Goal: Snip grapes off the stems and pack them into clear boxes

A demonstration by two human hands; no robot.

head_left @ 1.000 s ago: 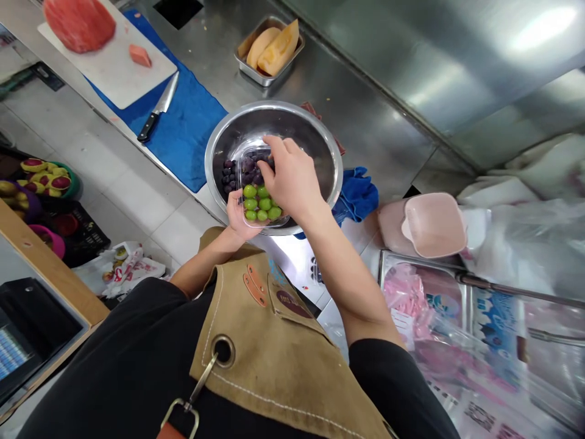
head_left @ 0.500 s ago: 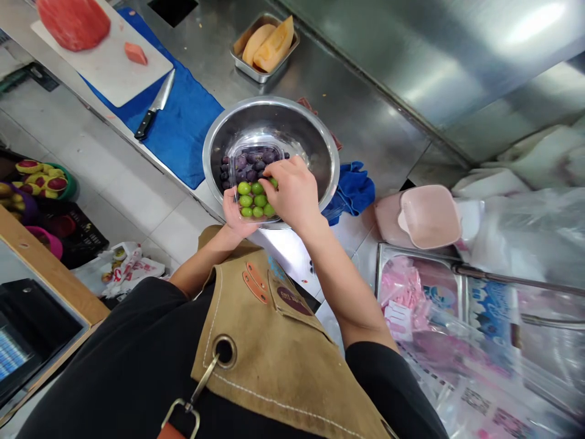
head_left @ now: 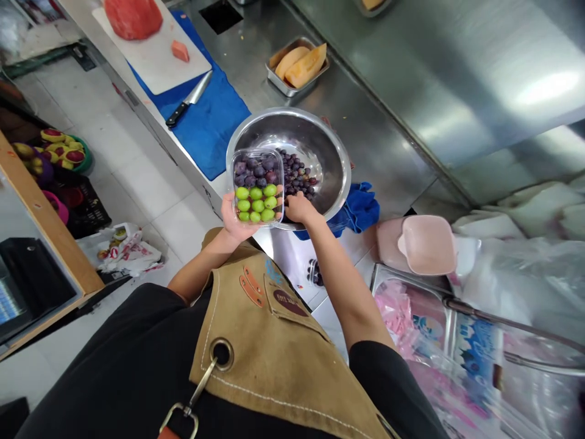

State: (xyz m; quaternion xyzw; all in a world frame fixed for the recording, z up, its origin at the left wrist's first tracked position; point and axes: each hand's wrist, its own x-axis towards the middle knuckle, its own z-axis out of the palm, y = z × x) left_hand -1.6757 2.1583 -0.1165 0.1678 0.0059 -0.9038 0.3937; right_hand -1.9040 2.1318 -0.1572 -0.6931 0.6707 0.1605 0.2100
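My left hand (head_left: 235,221) is closed around the near left corner of a clear plastic container (head_left: 236,194). Inside it, green grapes (head_left: 256,204) fill the near half and dark purple grapes (head_left: 256,171) the far half. The container is over the near left rim of a large steel bowl (head_left: 338,146). More loose dark grapes (head_left: 299,174) lie in the bowl. Just right of the container, my right hand (head_left: 300,208) reaches down over the bowl's near edge beside those loose grapes. Its fingertips point down and are hidden, so anything in them does not show.
A knife (head_left: 189,99) rests on a blue cloth (head_left: 219,122) beside a white cutting board (head_left: 158,67) with red melon (head_left: 133,18). Beyond the bowl stands a steel tray (head_left: 290,88) of orange melon wedges (head_left: 306,64). Pink containers (head_left: 429,244) are at the right.
My right hand has left the green grapes in the container and moved down into the bowl's right side. The view has shifted, and the loose dark grapes now show.
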